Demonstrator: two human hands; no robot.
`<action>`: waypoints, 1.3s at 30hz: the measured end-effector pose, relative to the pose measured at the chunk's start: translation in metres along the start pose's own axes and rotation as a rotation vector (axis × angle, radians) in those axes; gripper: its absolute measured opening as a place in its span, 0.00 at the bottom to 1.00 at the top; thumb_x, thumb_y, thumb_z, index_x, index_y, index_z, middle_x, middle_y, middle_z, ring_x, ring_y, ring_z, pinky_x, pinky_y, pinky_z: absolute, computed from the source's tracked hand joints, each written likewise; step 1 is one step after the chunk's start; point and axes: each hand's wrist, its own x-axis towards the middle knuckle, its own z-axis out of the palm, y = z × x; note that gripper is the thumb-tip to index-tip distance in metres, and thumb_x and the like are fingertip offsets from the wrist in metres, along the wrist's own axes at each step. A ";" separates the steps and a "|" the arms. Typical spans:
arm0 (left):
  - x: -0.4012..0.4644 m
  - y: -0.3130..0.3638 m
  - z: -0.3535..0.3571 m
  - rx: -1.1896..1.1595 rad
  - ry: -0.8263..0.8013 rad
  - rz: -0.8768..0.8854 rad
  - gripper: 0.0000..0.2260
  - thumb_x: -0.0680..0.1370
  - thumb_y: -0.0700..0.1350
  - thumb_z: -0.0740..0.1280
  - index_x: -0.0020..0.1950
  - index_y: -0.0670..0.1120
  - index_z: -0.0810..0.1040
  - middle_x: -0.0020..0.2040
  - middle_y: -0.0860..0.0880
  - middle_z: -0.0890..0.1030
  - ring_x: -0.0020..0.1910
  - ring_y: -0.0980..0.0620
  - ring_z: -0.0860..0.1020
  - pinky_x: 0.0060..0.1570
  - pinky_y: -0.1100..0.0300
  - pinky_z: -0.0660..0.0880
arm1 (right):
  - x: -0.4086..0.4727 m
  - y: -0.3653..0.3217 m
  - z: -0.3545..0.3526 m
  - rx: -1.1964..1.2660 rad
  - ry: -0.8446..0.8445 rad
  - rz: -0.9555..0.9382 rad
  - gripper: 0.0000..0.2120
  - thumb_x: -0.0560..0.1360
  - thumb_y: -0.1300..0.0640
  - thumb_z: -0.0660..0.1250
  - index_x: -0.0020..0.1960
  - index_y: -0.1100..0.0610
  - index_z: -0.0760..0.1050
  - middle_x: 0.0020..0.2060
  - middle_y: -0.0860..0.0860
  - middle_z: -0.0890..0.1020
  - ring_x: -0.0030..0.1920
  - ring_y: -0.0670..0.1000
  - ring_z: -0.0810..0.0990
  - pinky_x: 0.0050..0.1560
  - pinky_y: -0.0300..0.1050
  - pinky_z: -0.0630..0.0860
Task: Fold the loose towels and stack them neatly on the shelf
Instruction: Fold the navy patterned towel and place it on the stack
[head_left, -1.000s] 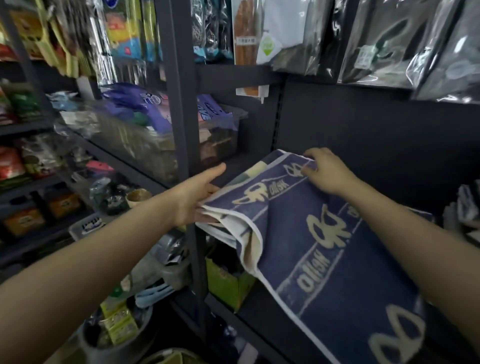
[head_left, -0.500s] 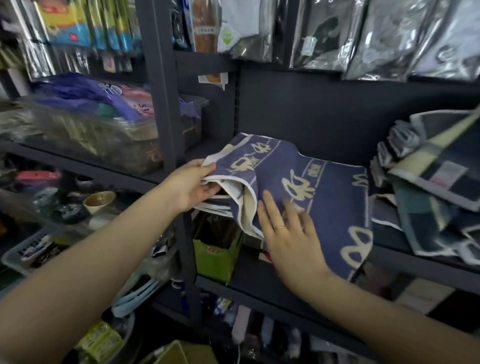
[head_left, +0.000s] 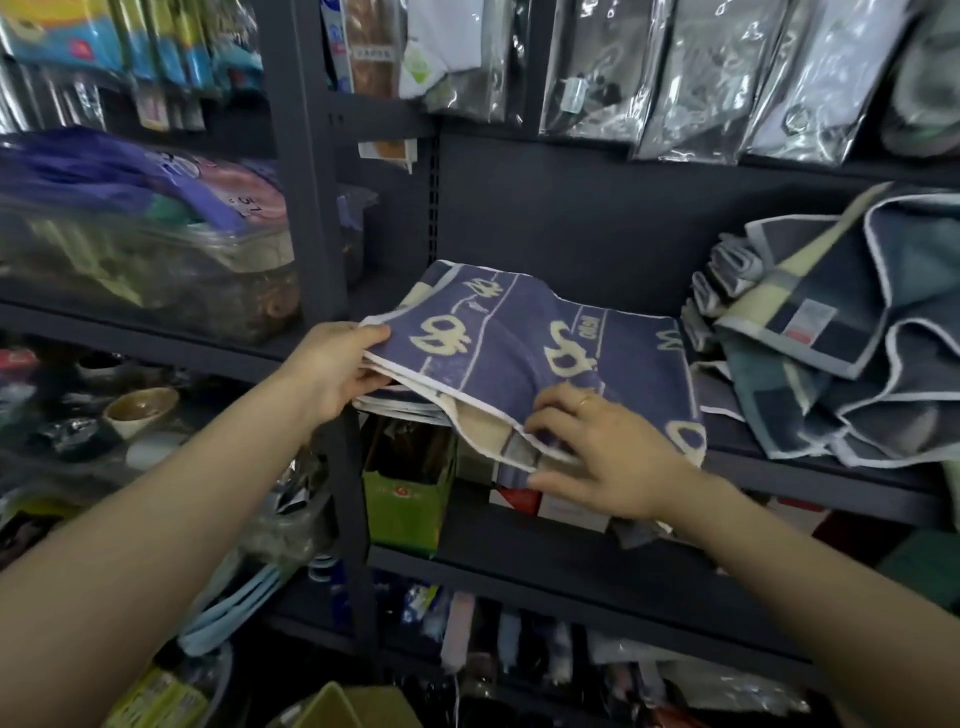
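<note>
A blue towel (head_left: 524, 338) with cream lettering lies folded on top of a small stack on the dark shelf (head_left: 810, 483). Its front edge hangs over the shelf lip. My left hand (head_left: 340, 366) grips the towel's left corner, thumb on top and fingers underneath. My right hand (head_left: 602, 457) pinches the drooping front edge, with a ring on one finger. To the right, a heap of loose checked towels (head_left: 841, 338) in dark blue, teal and cream sits crumpled on the same shelf.
A dark upright post (head_left: 306, 208) stands just left of the stack. Bagged goods (head_left: 675, 73) hang above. A green box (head_left: 408, 493) and red cartons (head_left: 519, 499) sit on the shelf below. A clear bin (head_left: 145, 260) fills the left shelf.
My right hand moved from the towel's far edge to its front, first flat on it, now pinching the hanging edge. The towel has settled flatter onto the stack. The view shifted right.
</note>
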 end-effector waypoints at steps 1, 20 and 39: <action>0.001 -0.001 -0.001 -0.030 0.013 -0.001 0.07 0.78 0.39 0.64 0.40 0.44 0.74 0.36 0.47 0.79 0.34 0.53 0.80 0.32 0.60 0.77 | 0.001 -0.008 0.006 0.009 0.055 -0.003 0.26 0.73 0.36 0.57 0.58 0.55 0.73 0.56 0.52 0.75 0.52 0.54 0.77 0.49 0.46 0.74; 0.002 0.007 0.016 -0.345 -0.059 0.051 0.05 0.79 0.40 0.61 0.48 0.42 0.76 0.46 0.45 0.82 0.42 0.52 0.82 0.34 0.60 0.78 | -0.005 0.033 -0.025 -0.125 0.371 0.358 0.17 0.69 0.70 0.61 0.57 0.64 0.72 0.53 0.62 0.75 0.46 0.64 0.76 0.40 0.52 0.71; -0.021 -0.015 -0.017 0.733 0.058 0.150 0.16 0.77 0.53 0.63 0.34 0.45 0.77 0.24 0.52 0.76 0.24 0.56 0.73 0.25 0.64 0.66 | 0.159 0.058 -0.017 0.152 0.002 -0.124 0.15 0.77 0.67 0.57 0.61 0.60 0.74 0.60 0.56 0.77 0.61 0.56 0.74 0.62 0.46 0.66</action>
